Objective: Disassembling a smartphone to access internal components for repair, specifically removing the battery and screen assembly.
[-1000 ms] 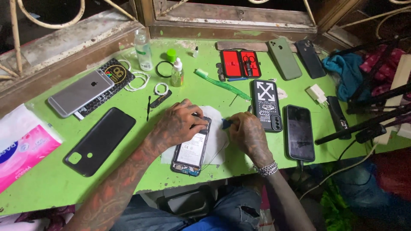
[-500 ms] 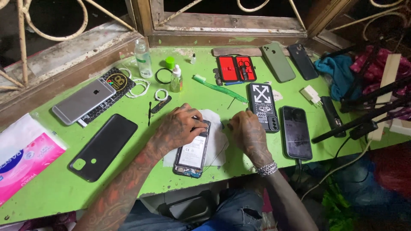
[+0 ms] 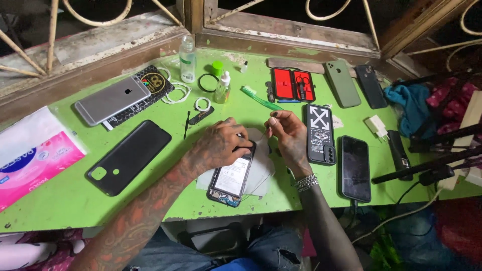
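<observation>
An opened phone [image 3: 232, 179] with its insides showing lies on a white sheet [image 3: 263, 168] on the green table [image 3: 65, 200]. My left hand [image 3: 221, 145] presses down on the phone's upper end, fingers curled over its edge. My right hand [image 3: 290, 138] hovers just right of the phone. Its fingertips are pinched together, seemingly on a thin wire that trails down past the phone's lower right side. A black phone case with a white cross [image 3: 319, 133] lies right beside my right hand.
A dark phone [image 3: 355, 168] lies at the right, a black phone back [image 3: 129, 156] and a silver phone [image 3: 111, 99] at the left. Behind are a red tool kit [image 3: 293, 84], a green toothbrush [image 3: 261, 99], small bottles [image 3: 188, 59] and a green phone [image 3: 342, 83]. A pink tissue packet [image 3: 30, 160] is far left.
My right hand has lifted off the phone's upper right corner and now pinches its fingertips above it. My left hand stays on the phone.
</observation>
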